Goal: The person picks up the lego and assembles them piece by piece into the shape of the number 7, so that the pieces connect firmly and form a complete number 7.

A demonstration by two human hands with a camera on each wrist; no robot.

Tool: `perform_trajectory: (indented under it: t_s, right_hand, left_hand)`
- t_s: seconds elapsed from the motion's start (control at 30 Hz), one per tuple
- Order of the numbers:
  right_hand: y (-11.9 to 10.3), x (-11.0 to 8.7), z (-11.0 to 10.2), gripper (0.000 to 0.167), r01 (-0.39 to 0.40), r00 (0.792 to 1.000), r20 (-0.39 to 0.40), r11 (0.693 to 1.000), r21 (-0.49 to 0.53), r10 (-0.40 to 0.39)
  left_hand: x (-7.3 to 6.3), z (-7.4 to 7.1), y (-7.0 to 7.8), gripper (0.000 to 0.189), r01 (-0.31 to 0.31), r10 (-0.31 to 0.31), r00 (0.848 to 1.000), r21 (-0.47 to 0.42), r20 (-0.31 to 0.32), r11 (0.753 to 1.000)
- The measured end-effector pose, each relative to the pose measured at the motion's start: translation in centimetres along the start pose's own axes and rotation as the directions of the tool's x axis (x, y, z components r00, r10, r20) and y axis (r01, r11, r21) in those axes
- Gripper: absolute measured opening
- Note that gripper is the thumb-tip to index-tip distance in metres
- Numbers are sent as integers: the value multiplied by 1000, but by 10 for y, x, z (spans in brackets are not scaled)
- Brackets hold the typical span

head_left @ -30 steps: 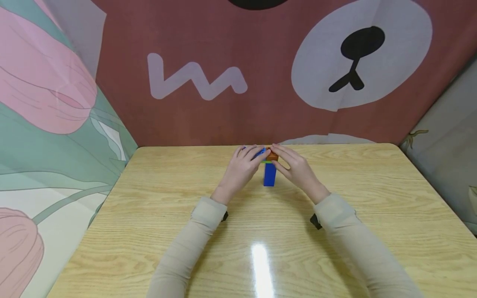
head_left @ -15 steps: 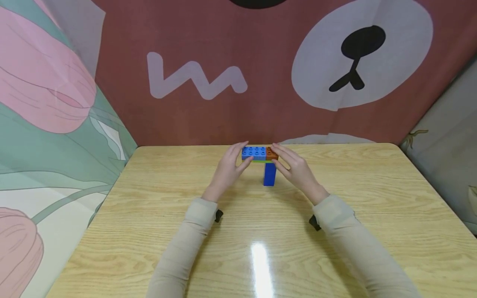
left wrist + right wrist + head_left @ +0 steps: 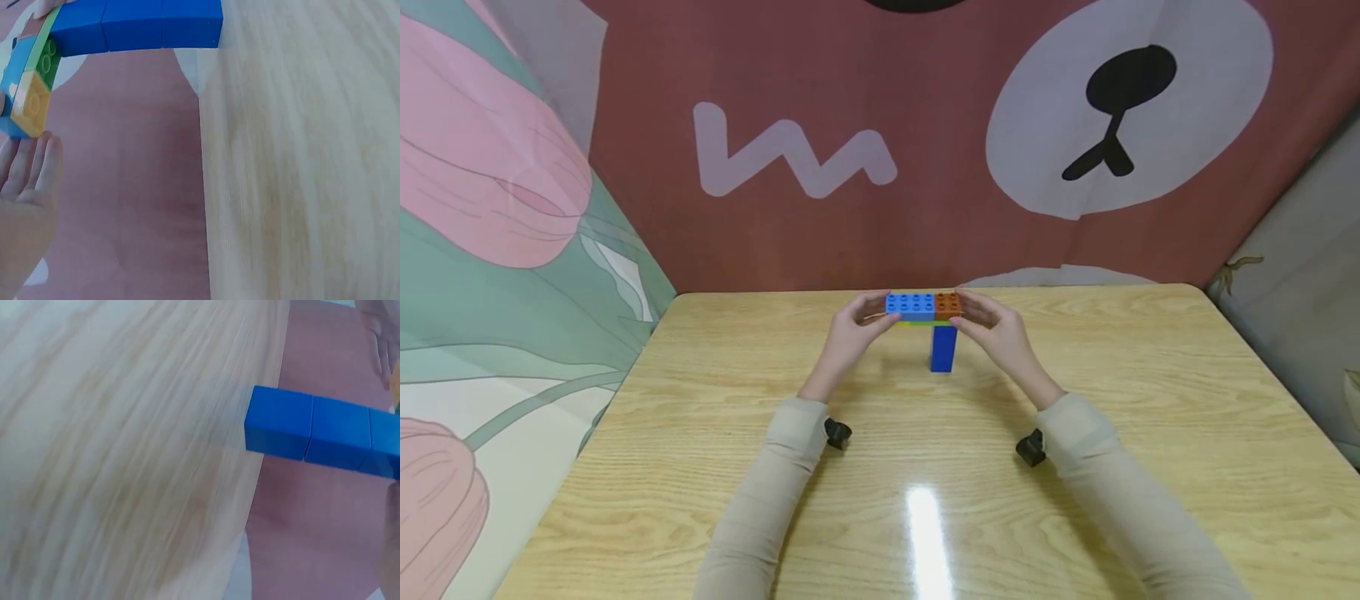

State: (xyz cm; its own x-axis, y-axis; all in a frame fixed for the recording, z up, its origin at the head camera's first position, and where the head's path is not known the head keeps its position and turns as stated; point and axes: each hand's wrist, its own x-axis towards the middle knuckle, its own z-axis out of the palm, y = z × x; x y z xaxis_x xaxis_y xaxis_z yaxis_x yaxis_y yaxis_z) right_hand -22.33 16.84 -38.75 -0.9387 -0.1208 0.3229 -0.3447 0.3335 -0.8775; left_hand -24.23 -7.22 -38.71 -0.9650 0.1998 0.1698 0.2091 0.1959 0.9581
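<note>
A toy-brick build stands near the back of the table. Its stem is a column of blue bricks (image 3: 943, 348), with a light blue studded brick (image 3: 910, 307) and a brown studded brick (image 3: 947, 305) side by side on top. Under them, the left wrist view shows a green brick (image 3: 47, 59) and a yellow slanted brick (image 3: 32, 106), overhanging left of the column. My left hand (image 3: 847, 329) pinches the light blue brick's left end, thumb in front. At the other end my right hand (image 3: 1003, 333) pinches the brown brick, its fingers partly hidden behind.
The wooden table (image 3: 715, 500) reaches back to a reddish-brown cloth (image 3: 790, 242) with a cartoon print. Black wrist cameras (image 3: 838, 434) hang under both cuffs. A bright light reflection (image 3: 928, 542) lies on the near tabletop.
My left hand has moved left off the top of the bricks to the light blue brick's left end, uncovering its studs. The right hand has shifted slightly right, round the brown brick's end.
</note>
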Motion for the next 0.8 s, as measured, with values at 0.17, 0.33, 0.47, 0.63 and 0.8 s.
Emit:
perform_trajectory:
  t_s: [0.17,0.33,0.47,0.63,0.8]
  right_hand:
    - [2,1,-5,52,-127,991,52,992,12,127]
    - [4,1,-7,53,-173,980,100,985,23,170]
    - [3,2,-9,54,-187,975,125,982,27,182]
    - [2,2,-9,54,-183,976,124,983,15,180]
    - [1,2,-10,56,-193,973,126,981,-7,192]
  left_hand:
    - [0,-7,0,49,40,-38,998,-34,57,999]
    - [0,-12,-2,48,56,-43,992,-105,119,993]
    - [1,-14,-3,50,51,-34,988,-108,152,993]
    - [1,-15,-3,50,50,-36,987,-84,154,995]
    - [2,-14,-4,47,46,-37,990,-60,138,997]
